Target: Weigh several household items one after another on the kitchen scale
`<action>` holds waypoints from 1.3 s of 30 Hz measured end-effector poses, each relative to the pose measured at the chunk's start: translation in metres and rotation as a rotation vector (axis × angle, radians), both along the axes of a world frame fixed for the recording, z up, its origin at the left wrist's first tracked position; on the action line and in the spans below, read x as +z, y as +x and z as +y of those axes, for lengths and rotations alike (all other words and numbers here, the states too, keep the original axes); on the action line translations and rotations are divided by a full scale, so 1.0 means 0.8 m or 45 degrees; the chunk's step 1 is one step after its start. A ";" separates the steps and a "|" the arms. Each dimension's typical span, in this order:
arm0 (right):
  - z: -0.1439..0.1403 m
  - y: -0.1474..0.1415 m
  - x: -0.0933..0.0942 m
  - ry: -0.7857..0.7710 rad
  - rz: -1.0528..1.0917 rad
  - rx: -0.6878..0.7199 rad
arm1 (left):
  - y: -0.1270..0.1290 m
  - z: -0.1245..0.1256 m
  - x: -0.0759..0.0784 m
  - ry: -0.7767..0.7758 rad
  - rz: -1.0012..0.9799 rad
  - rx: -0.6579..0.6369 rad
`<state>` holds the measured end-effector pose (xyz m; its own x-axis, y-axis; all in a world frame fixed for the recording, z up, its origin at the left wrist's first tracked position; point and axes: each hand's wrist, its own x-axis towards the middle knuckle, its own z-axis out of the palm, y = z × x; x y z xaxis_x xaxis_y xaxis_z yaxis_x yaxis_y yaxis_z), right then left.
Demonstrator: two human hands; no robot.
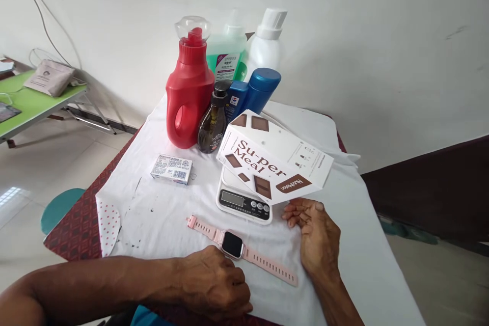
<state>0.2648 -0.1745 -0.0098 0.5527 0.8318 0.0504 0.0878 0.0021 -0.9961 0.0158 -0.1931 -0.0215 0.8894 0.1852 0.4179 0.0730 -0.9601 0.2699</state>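
My left hand (216, 282) rests on the white cloth by the front edge, its fingers curled into a loose fist with nothing showing in it. Just beyond it lies a pink-strapped smartwatch (232, 244), its strap stretched out flat. My right hand (317, 237) is at the right, palm turned inward and fingers loosely bent and apart, close below the near corner of a white "Su-per Meal" carton (282, 158). Contact with the carton cannot be made out. That carton lies across a white kitchen scale (244, 206), covering most of its platform; the scale's display looks blank.
A small soap-like box (171, 169) lies left of the scale. Behind stand a red detergent bottle (187, 91), a dark pump bottle (212, 127), blue bottles (263, 86), a green bottle (225, 56) and a white bottle (267, 43). A green table (42, 102) stands far left.
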 end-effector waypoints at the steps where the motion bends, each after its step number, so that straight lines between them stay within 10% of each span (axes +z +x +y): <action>1: 0.000 0.001 0.000 0.005 0.007 -0.002 | 0.000 0.000 0.001 -0.007 0.004 -0.001; 11: -0.004 0.009 -0.006 0.016 0.026 0.099 | -0.001 0.002 0.006 0.031 0.009 -0.030; 20: 0.020 -0.036 0.074 -0.003 -0.429 0.219 | 0.001 0.000 0.005 0.064 -0.069 0.040; 30: 0.049 -0.041 0.075 -0.144 -0.328 0.236 | 0.016 0.002 -0.047 0.208 -0.194 0.080; 39: 0.051 -0.048 0.102 -0.070 -0.331 0.145 | 0.002 0.006 0.005 0.006 0.012 0.002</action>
<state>0.2268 -0.1335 0.0719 0.4302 0.8932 0.1312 0.3424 -0.0269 -0.9392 0.0174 -0.1887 -0.0177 0.8929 0.1847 0.4107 0.0770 -0.9612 0.2651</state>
